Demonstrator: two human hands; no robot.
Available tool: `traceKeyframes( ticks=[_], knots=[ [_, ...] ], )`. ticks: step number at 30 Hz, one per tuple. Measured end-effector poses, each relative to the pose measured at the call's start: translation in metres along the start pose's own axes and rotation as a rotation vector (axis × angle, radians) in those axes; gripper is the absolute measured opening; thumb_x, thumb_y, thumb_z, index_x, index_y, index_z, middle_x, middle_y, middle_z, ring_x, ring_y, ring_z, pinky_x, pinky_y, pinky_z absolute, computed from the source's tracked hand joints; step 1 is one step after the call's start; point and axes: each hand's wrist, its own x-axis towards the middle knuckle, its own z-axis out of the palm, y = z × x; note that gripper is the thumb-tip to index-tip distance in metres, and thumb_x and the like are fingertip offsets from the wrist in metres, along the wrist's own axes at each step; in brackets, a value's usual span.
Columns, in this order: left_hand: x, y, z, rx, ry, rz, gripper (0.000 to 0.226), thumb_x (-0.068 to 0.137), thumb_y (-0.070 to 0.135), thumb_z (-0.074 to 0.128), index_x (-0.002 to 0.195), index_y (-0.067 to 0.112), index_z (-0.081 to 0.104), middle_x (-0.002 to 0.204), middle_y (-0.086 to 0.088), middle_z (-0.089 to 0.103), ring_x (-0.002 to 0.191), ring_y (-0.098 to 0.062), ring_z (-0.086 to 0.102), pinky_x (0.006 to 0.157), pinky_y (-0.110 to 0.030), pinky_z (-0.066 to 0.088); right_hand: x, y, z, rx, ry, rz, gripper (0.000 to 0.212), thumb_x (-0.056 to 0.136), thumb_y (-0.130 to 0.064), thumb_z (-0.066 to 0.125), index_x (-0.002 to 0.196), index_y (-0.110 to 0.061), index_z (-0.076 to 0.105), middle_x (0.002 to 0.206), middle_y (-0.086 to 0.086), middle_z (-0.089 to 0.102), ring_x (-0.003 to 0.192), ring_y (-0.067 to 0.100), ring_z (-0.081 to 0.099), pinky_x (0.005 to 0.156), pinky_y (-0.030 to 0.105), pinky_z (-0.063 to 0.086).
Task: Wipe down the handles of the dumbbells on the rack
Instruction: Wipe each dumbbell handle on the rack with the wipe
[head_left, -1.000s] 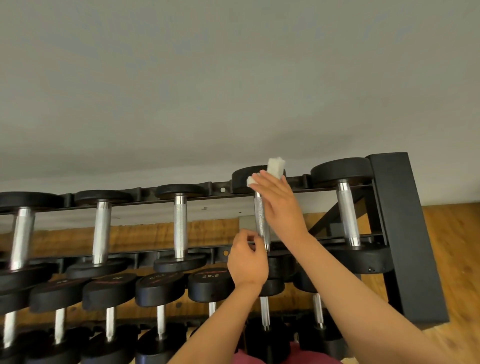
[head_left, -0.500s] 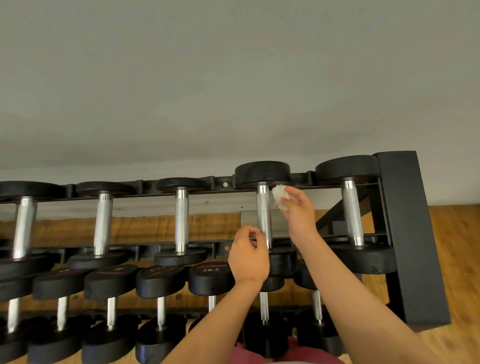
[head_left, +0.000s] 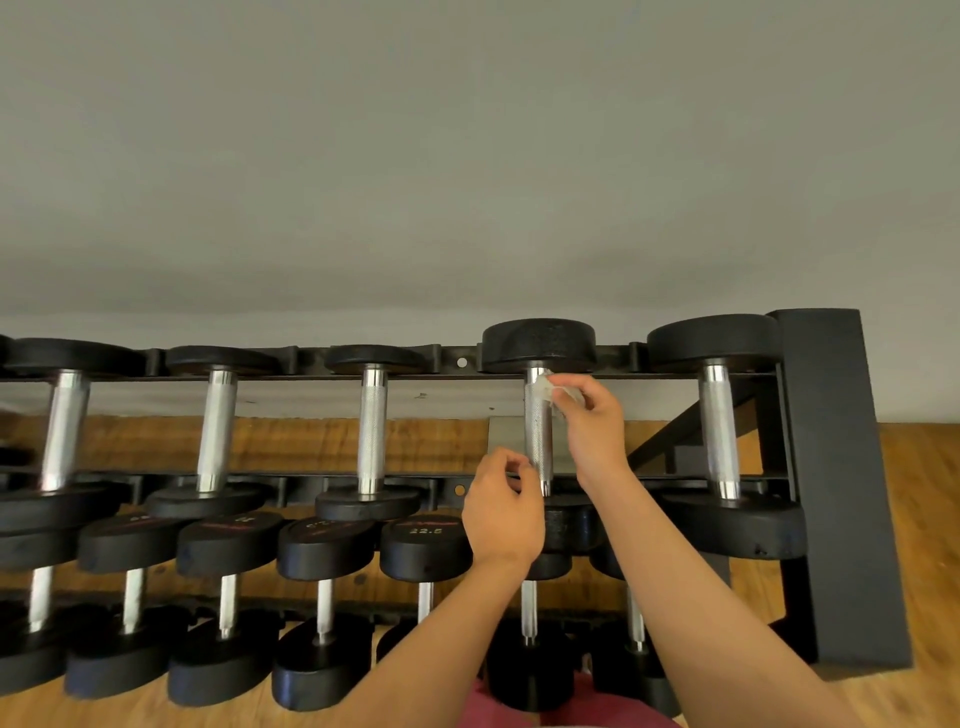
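Observation:
A black dumbbell rack (head_left: 836, 467) holds rows of black dumbbells with silver knurled handles. My right hand (head_left: 592, 431) pinches a small white wipe (head_left: 553, 389) against the upper end of one top-row handle (head_left: 537, 441), second from the right. My left hand (head_left: 501, 512) is curled at the lower end of that same handle, fingers closed near the shaft and the near weight head; whether it grips the shaft is hidden. The far head (head_left: 537, 343) of this dumbbell sits on the back rail.
Other top-row handles stand to the left (head_left: 371, 426) and right (head_left: 719, 426). A lower row of dumbbells (head_left: 423, 551) lies under my forearms. The rack's thick black end post is at right. Wooden floor (head_left: 924, 519) and a grey wall surround it.
My right hand brought the wipe down from the far weight head onto the handle's upper end. My left hand stayed at the lower end. The view shifted slightly.

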Motion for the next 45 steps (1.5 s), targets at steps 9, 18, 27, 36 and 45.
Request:
traceKeyframes(
  ticks=[9,18,27,36,45],
  knots=[
    [0.000,0.000,0.001,-0.010,0.015,0.007,0.012,0.095,0.022,0.052,0.087,0.026,0.059,0.085,0.009,0.063,0.073,-0.003,0.058,0.064,-0.022,0.045,0.017,-0.002,0.008,0.209,0.102,0.245,0.010,0.088,-0.010,0.069,0.095,-0.016,0.066,0.103,0.005,0.069,0.099,0.019,0.065,0.087,0.028,0.053],
    [0.000,-0.001,0.001,-0.022,0.014,0.012,0.013,0.095,0.022,0.052,0.086,0.026,0.059,0.083,0.009,0.063,0.073,-0.003,0.058,0.062,-0.018,0.043,0.022,-0.010,0.014,0.180,-0.140,0.395,0.015,0.086,-0.024,0.072,0.096,-0.023,0.060,0.107,0.004,0.067,0.099,0.018,0.063,0.080,0.028,0.050],
    [0.001,-0.003,0.001,-0.028,0.018,0.000,0.012,0.094,0.023,0.052,0.086,0.025,0.060,0.083,0.008,0.063,0.073,-0.004,0.058,0.064,-0.020,0.046,0.017,-0.004,0.011,0.248,0.013,0.349,0.009,0.088,-0.018,0.069,0.094,-0.022,0.064,0.105,0.004,0.068,0.100,0.018,0.065,0.080,0.026,0.053],
    [0.001,-0.003,0.001,-0.023,0.020,0.003,0.012,0.094,0.023,0.052,0.086,0.025,0.060,0.084,0.006,0.063,0.073,-0.005,0.059,0.063,-0.022,0.046,0.017,-0.004,0.006,0.228,-0.046,0.366,0.009,0.089,-0.018,0.069,0.093,-0.024,0.062,0.103,0.001,0.068,0.097,0.015,0.065,0.078,0.025,0.054],
    [0.001,-0.004,0.002,-0.014,0.018,0.004,0.013,0.094,0.023,0.051,0.085,0.024,0.060,0.084,0.006,0.064,0.072,-0.005,0.059,0.062,-0.022,0.045,0.019,-0.003,0.002,0.216,-0.049,0.367,0.016,0.089,-0.013,0.068,0.103,-0.017,0.062,0.107,0.003,0.067,0.097,0.015,0.066,0.076,0.023,0.054]
  ],
)
